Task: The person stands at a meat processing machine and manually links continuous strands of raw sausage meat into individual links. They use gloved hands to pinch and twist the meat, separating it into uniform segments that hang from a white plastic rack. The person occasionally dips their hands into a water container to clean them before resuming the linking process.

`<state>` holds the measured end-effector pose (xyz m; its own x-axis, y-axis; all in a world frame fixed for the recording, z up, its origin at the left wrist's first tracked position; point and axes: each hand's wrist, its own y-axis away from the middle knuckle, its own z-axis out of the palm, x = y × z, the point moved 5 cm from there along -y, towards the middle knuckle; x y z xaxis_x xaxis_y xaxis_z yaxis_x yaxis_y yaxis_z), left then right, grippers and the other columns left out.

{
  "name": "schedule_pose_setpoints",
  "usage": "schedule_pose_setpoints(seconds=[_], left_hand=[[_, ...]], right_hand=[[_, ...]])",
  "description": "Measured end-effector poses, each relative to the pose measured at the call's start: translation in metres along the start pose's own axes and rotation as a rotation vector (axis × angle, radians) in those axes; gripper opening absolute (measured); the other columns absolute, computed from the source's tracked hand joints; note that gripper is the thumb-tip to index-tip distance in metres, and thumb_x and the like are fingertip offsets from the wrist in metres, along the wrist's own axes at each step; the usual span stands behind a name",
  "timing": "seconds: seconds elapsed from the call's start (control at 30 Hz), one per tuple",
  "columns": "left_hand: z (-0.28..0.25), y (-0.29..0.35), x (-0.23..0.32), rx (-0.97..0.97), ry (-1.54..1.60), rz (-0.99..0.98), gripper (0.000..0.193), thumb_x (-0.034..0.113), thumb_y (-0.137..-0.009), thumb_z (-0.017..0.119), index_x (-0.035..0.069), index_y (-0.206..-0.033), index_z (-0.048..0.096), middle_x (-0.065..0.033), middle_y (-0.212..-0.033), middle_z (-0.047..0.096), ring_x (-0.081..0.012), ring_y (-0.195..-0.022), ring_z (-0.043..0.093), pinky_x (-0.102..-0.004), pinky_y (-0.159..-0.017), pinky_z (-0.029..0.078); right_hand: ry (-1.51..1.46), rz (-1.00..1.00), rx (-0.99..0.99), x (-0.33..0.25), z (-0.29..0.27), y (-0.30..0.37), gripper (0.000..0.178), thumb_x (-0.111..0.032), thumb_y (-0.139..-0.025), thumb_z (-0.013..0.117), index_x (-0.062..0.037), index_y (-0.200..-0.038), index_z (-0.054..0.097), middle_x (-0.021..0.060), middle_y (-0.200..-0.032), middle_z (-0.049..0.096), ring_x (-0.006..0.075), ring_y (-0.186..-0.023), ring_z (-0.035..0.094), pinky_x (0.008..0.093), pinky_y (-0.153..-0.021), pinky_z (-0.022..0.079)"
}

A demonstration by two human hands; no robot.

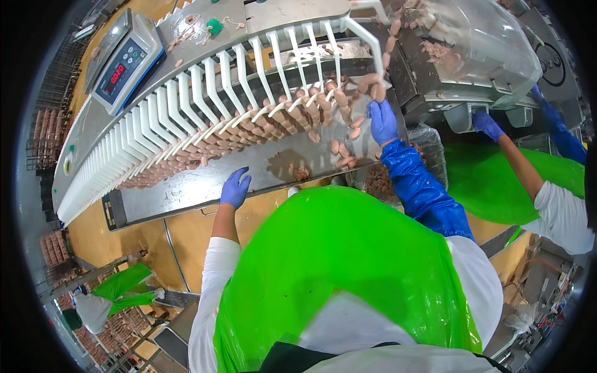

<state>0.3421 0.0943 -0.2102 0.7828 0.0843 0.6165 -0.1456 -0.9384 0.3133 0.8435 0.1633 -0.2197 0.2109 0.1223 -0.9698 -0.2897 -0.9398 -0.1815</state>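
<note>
Green apron [342,242], sausages [378,92] beside right hand [382,122].

Red digits [117,74] — on a scale display [122,67]

The worktop [205,177] is a long, shiny metal tray with a raised rim along the near side and a dark slotted piece [112,210] at its left end. Small dark specks dot its bare left stretch. Toward the right end lie loose sausages [344,163], some touching, and a separate small clump of pink meat [300,172] lies near the front rim. Whether the lowest hanging links [249,127] touch the metal cannot be told.
</note>
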Motion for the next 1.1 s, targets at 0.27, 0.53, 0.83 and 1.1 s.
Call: schedule_pose_setpoints(seconds=[0.27, 0.53, 0.83, 1.1], left_hand=[[-0.027, 0.019, -0.083, 0.014, 0.084, 0.018, 0.036, 0.030, -0.095, 0.060, 0.011, -0.126, 0.061, -0.0164, -0.127, 0.062, -0.0339, -0.114, 0.060, -0.0384, -0.094, 0.049], [-0.056, -0.003, -0.118, 0.025, 0.104, 0.084, 0.037, 0.029, -0.094, 0.059, 0.008, -0.124, 0.063, -0.0197, -0.123, 0.062, -0.0348, -0.114, 0.060, -0.0386, -0.098, 0.046], [-0.041, -0.034, -0.095, -0.101, -0.007, 0.226, 0.043, 0.031, -0.093, 0.056, 0.005, -0.127, 0.060, -0.0217, -0.127, 0.060, -0.0368, -0.119, 0.057, -0.0408, -0.102, 0.043], [-0.012, -0.028, -0.095, -0.220, -0.067, 0.112, 0.049, 0.039, -0.093, 0.057, 0.005, -0.128, 0.060, -0.0211, -0.128, 0.060, -0.0367, -0.120, 0.056, -0.0410, -0.102, 0.043]], right_hand=[[0.301, 0.198, -0.202, -0.071, 0.088, 0.048, 0.033, -0.030, -0.097, 0.055, -0.0024, -0.114, 0.057, 0.0190, -0.094, 0.067, 0.0349, -0.088, 0.066, 0.0404, -0.077, 0.051], [0.475, 0.085, -0.306, -0.058, 0.100, 0.095, 0.040, -0.025, -0.091, 0.061, -0.0002, -0.122, 0.054, 0.0225, -0.117, 0.063, 0.0375, -0.107, 0.062, 0.0419, -0.090, 0.048], [0.472, 0.258, -0.332, -0.028, 0.063, 0.111, 0.059, -0.033, -0.092, 0.062, -0.0018, -0.139, 0.047, 0.0242, -0.126, 0.059, 0.0363, -0.118, 0.057, 0.0408, -0.101, 0.044], [0.433, 0.453, -0.468, -0.010, 0.052, 0.134, 0.056, -0.030, -0.092, 0.063, -0.0021, -0.139, 0.047, 0.0188, -0.125, 0.060, 0.0275, -0.115, 0.059, 0.0362, -0.098, 0.046]])
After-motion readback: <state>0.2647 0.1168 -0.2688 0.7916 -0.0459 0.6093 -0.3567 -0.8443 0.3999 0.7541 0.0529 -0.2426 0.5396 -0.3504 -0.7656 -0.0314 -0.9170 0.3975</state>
